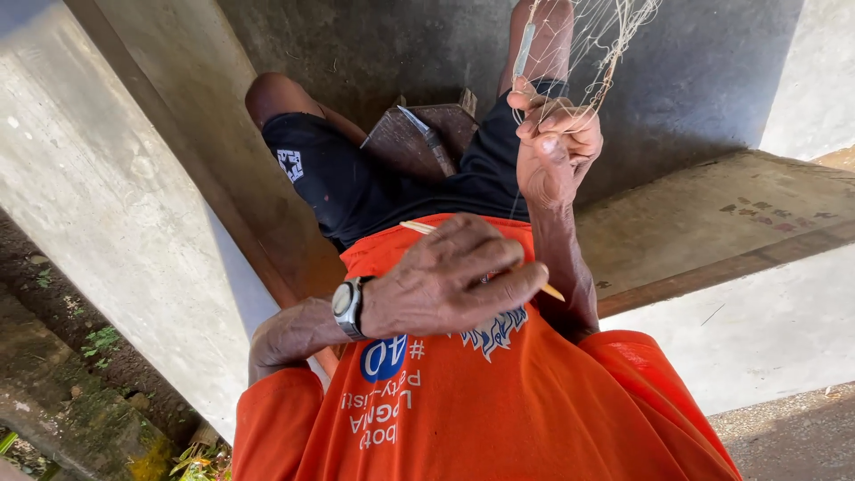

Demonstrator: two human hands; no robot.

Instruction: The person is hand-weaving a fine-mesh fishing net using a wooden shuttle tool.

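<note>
Netting (583, 40) pinched in right hand (557, 147)'s grip, wooden needle (427, 230) under left hand (454, 276).

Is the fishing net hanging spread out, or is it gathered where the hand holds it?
Gathered. The right hand pinches the net into a bunch at its fingers, and the mesh fans out only above them. The left hand holds a thin stick.

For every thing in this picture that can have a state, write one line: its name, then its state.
left hand: closed around a thin wooden netting needle, held over the orange shirt
right hand: raised, fingers pinching the net
net: pale mesh, hanging down into the right hand
wristwatch: strapped on the left wrist
knife: lying unheld on the wooden seat
</note>
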